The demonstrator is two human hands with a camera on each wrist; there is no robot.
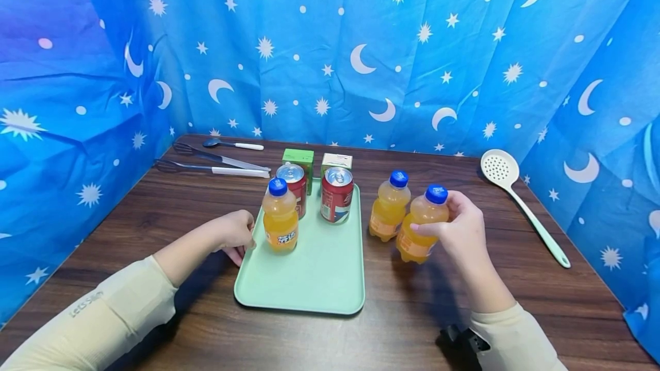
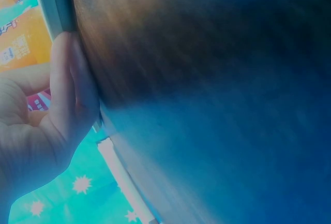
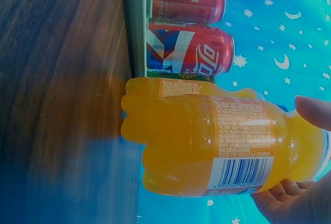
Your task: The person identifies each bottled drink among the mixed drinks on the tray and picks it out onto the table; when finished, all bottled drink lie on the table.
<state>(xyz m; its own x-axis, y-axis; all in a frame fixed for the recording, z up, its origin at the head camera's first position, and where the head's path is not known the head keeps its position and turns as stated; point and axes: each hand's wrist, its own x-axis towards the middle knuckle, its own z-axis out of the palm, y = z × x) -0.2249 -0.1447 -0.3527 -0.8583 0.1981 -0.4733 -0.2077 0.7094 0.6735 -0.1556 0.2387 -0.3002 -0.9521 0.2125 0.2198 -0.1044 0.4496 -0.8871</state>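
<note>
My right hand (image 1: pixel 466 231) holds an orange soda bottle (image 1: pixel 412 242) with a blue cap, thumb across its near side. In the right wrist view, that bottle's base (image 3: pixel 155 164) stands off the table surface. A second orange soda bottle (image 1: pixel 388 208) stands just behind it, right of the tray. My left hand (image 1: pixel 234 232) grips the left rim of a pale green tray (image 1: pixel 319 282), fingers along the edge in the left wrist view. On the tray stand another orange soda bottle (image 1: pixel 280 219) and two red soda cans, one (image 1: pixel 337 199) in plain sight, the other (image 1: pixel 299 188) partly hidden.
Behind the cans stand a green carton (image 1: pixel 299 156) and a pale carton (image 1: pixel 337 160). Tongs (image 1: pixel 227 170) and a spoon (image 1: pixel 247 146) lie at the back left. A pale slotted skimmer (image 1: pixel 531 210) lies far right. Blue star-patterned cloth (image 1: pixel 330 44) hangs around the table.
</note>
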